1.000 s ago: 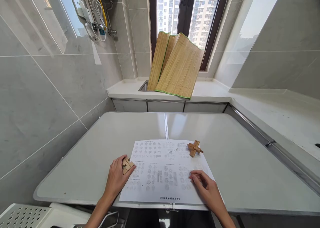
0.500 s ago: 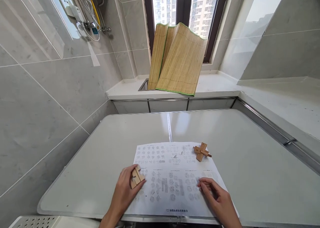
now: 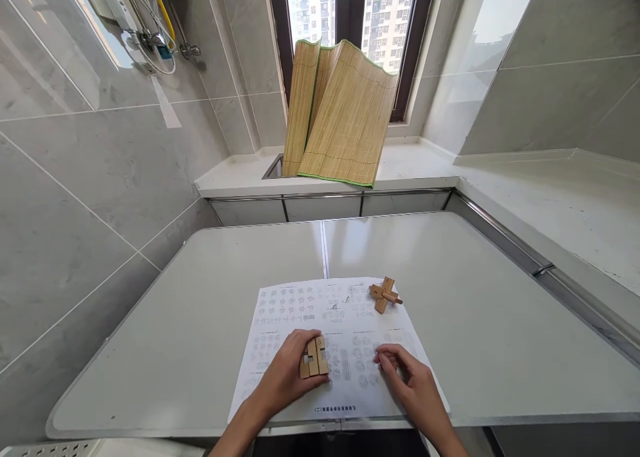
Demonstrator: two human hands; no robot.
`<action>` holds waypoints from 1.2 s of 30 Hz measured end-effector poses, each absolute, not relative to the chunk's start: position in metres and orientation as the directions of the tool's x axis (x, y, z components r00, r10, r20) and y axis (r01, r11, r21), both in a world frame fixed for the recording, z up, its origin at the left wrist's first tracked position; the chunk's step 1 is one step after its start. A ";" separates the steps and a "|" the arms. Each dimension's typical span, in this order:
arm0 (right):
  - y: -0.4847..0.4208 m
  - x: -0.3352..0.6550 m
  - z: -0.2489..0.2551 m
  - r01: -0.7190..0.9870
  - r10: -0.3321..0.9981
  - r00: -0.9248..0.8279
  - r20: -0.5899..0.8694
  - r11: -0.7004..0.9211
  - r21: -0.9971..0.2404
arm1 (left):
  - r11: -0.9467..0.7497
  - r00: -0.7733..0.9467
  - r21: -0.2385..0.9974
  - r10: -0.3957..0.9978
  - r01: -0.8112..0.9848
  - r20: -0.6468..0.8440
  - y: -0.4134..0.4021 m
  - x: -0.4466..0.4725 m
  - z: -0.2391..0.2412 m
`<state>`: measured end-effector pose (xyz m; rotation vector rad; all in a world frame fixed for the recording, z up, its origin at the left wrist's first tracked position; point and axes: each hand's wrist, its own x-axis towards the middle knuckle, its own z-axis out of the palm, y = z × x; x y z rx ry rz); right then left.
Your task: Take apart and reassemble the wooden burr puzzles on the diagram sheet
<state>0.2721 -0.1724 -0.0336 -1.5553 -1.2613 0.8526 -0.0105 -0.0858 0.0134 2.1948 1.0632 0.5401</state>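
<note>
My left hand (image 3: 287, 370) grips a few notched wooden puzzle pieces (image 3: 314, 357), laid side by side between thumb and fingers, over the middle of a printed sheet (image 3: 280, 330). Over the sheet's right part is my right hand (image 3: 407, 377), its thumb and fingertips pressed together in a pinch. Whether anything sits between those fingertips is too small to make out. An interlocked wooden puzzle (image 3: 384, 294), shaped like a cross with one stick poking out to the right, lies on the sheet's far right corner.
The sheet lies on a white folding table (image 3: 475, 323) with a seam down its middle. Beyond the far edge is a white ledge (image 3: 415, 157) with a bamboo mat (image 3: 345, 123) leaning at the window. Tiled walls close in both sides. A white perforated plastic item (image 3: 65, 449) is at bottom left.
My left hand has carried the wooden puzzle pieces rightward, from the sheet's left edge to its middle. The right hand stays pinched over the sheet. The whole view has shifted slightly.
</note>
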 end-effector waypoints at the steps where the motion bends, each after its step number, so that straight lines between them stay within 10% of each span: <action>1: -0.173 0.272 -0.032 0.345 0.974 0.221 0.048 -0.032 -0.938 | -0.471 0.584 0.692 0.807 0.547 0.088 -0.086 -0.013 0.012; 9: -0.177 0.250 -0.017 0.444 0.988 0.111 0.109 0.049 -0.895 | -0.480 0.503 0.604 0.852 0.636 0.148 -0.092 -0.038 0.014; 21: -0.168 0.190 -0.026 0.595 0.976 -0.046 0.211 0.196 -0.779 | -0.164 0.354 0.891 0.935 0.422 0.005 -0.116 -0.046 0.008; 36: -0.171 0.176 -0.031 0.643 0.976 0.025 0.218 0.151 -0.751 | -0.117 0.373 0.928 0.928 0.355 -0.026 -0.118 -0.047 0.005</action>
